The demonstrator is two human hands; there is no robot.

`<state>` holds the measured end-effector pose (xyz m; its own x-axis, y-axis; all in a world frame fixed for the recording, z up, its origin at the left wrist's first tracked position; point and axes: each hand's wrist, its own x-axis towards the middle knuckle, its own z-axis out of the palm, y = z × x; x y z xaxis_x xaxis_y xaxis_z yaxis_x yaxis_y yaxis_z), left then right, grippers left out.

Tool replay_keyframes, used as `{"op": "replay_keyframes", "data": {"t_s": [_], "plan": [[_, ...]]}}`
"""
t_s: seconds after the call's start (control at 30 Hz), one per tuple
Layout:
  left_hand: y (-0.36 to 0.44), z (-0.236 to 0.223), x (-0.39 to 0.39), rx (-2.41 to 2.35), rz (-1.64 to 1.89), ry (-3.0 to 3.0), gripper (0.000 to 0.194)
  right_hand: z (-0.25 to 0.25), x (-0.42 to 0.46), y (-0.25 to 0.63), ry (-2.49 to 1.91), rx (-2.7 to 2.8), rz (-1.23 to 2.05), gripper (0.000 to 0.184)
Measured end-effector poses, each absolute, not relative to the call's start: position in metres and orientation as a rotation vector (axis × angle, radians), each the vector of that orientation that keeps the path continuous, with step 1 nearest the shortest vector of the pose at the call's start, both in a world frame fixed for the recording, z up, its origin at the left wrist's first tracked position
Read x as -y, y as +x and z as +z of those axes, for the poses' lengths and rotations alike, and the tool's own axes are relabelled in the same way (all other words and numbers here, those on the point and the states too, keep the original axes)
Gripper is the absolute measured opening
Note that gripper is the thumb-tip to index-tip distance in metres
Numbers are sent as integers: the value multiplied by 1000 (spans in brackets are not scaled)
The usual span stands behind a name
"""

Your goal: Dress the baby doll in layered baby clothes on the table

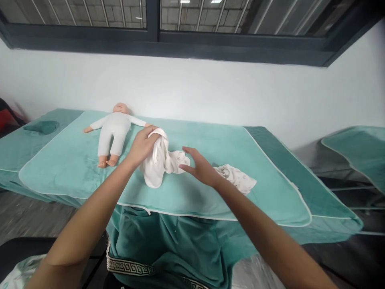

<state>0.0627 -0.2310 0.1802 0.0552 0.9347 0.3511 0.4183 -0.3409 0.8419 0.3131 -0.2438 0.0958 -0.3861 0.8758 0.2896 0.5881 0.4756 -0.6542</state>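
My left hand [143, 145] grips a small white garment [155, 170] by its upper part, and the cloth hangs down in folds onto the green bed cover. One end of it, with a small print, stretches to the right. Beside that end my right hand [198, 165] is open, thumb and fingers apart; whether a fingertip touches the cloth I cannot tell. Behind my right wrist lies a second crumpled white printed cloth [239, 179]. To the left a baby doll [114, 128] in a white suit lies on its back, one hand near my left hand.
A green bed cover [81, 176] with white piping spreads over the bed, against a white wall [186, 90] below a dark window frame [240, 48]. Another green-covered bed [361, 148] stands at the right. A dark chair [27, 249] with printed cloth is at lower left.
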Motion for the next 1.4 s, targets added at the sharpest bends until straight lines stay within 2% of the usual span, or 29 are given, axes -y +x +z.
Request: {"op": "replay_keyframes", "data": {"t_s": [0.1, 0.2, 0.3, 0.37, 0.53, 0.67, 0.97, 1.17, 1.3, 1.4], "plan": [[67, 193, 239, -1285, 1210, 1917, 26, 98, 223, 260, -1130, 2052, 657, 48], [56, 206, 246, -1301, 1218, 2003, 27, 104, 209, 243, -1181, 2095, 676, 37], [40, 211, 244, -1413, 1242, 2077, 26, 114, 201, 247, -1295, 2028, 453, 29], [33, 208, 240, -1524, 1297, 2121, 26, 118, 197, 250, -1349, 1921, 374, 31], [43, 191, 234, -1637, 1269, 2281, 29, 114, 196, 235, -1268, 1754, 642, 40], [44, 184, 235, -1708, 1099, 2428, 30, 110, 196, 229, -1222, 1747, 639, 24], [-4, 179, 228, -1839, 958, 2330, 23, 108, 178, 306, -1356, 1916, 320, 25], [-16, 181, 230, -1704, 978, 2050, 20, 144, 190, 337, -1547, 1866, 159, 19], [-20, 177, 196, -1691, 990, 2023, 25, 161, 159, 359, -1677, 1931, 357, 27], [-16, 152, 145, -1720, 881, 2037, 31, 150, 110, 368, -1748, 2087, 402, 29]]}}
